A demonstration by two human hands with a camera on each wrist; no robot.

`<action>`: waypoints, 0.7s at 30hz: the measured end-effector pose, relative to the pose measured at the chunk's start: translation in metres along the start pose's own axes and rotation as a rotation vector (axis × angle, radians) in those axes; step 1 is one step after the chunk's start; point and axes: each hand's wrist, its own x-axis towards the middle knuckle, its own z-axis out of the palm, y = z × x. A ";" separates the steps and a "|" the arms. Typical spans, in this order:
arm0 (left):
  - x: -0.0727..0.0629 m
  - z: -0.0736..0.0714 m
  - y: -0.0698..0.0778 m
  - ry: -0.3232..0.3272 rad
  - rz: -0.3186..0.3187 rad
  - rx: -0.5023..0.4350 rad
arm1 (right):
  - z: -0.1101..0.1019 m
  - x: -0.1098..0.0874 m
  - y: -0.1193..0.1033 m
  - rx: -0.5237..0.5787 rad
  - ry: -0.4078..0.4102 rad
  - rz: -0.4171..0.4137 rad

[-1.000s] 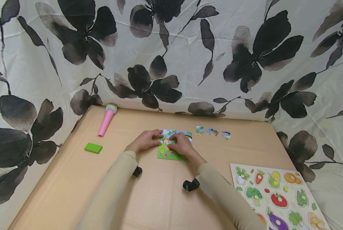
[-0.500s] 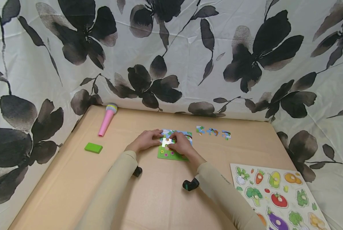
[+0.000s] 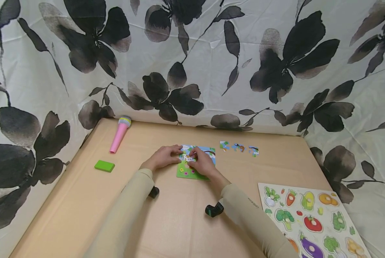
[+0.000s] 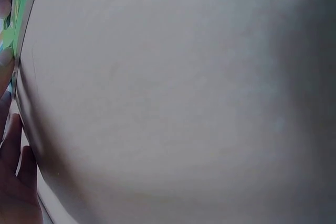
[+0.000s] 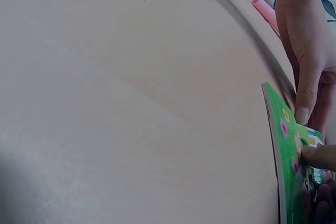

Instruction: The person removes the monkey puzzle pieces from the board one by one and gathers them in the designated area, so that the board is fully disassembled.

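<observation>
A small picture puzzle board (image 3: 193, 174), blue above and green with flowers below, lies mid-table. My left hand (image 3: 162, 156) holds its left side, thumb at the edge and fingers at the upper corner. Between thumb and index finger my right hand (image 3: 202, 163) pinches a puzzle piece (image 3: 188, 158) that lies over the board's middle. The right thumb (image 5: 317, 156) sits on the picture in the right wrist view, while the left thumb (image 5: 306, 103) meets the board's edge there. Only part of the left hand (image 4: 18, 192) enters the left wrist view.
Three loose puzzle pieces (image 3: 239, 147) lie right of the board. A pink toy microphone (image 3: 119, 135) and a green block (image 3: 104, 166) are on the left. A vegetable board (image 3: 295, 211) lies front right. Floral cloth (image 3: 211, 64) hangs behind the table (image 3: 179, 222).
The piece under my right fingers shone white half a second ago and now shows its printed picture again. Both hands have stayed in nearly the same place.
</observation>
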 end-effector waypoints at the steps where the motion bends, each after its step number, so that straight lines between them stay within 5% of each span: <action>1: 0.000 0.000 0.000 0.000 -0.001 0.001 | 0.001 0.000 0.000 -0.011 -0.001 -0.010; 12: 0.000 -0.001 0.001 -0.006 -0.009 0.011 | 0.004 -0.002 0.001 -0.040 0.003 -0.073; 21: -0.001 -0.001 0.001 -0.010 -0.009 0.007 | -0.001 -0.004 0.000 0.069 -0.017 -0.005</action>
